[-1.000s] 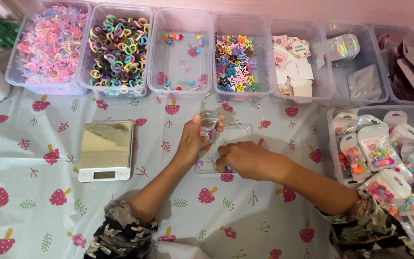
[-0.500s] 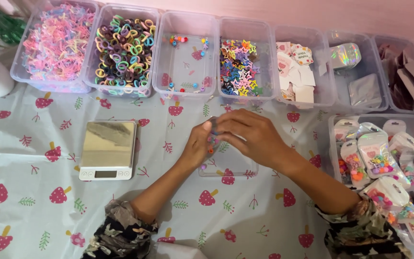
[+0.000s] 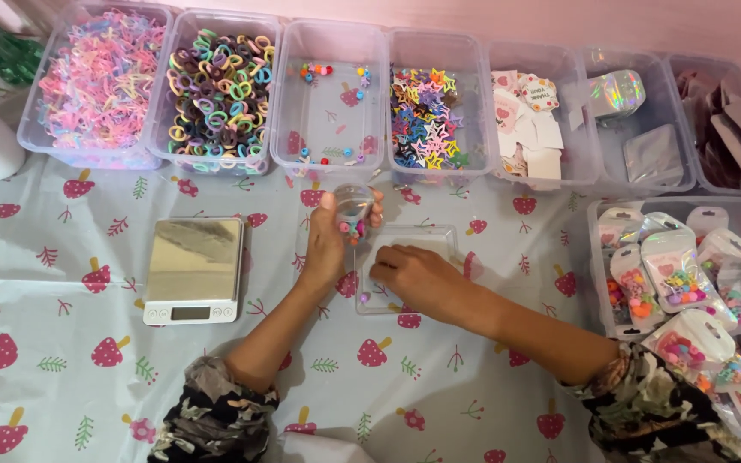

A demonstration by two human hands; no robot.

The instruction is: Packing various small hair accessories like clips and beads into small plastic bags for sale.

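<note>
A tablecloth (image 3: 62, 403) printed with mushrooms covers the tabletop. Near its middle the right hand (image 3: 413, 273) rests, fingers curled, inside a clear tray (image 3: 439, 238); whether it pinches anything I cannot tell. Just beyond, the left hand (image 3: 329, 244) clasps a small clear jar (image 3: 354, 208) with coloured beads in the bottom, held above the tray's left end. Tilted further, the jar could spill beads past the tray onto the cloth. A steel scale (image 3: 192, 267) sits to the left. By the right edge, a bin (image 3: 598, 257) holds clear pouches of beads. Along the far edge stand bins of pink bands (image 3: 96, 81), mixed hair ties (image 3: 216, 90), star clips (image 3: 426, 116), white cards (image 3: 529, 129) and shiny pouches (image 3: 615, 90).
</note>
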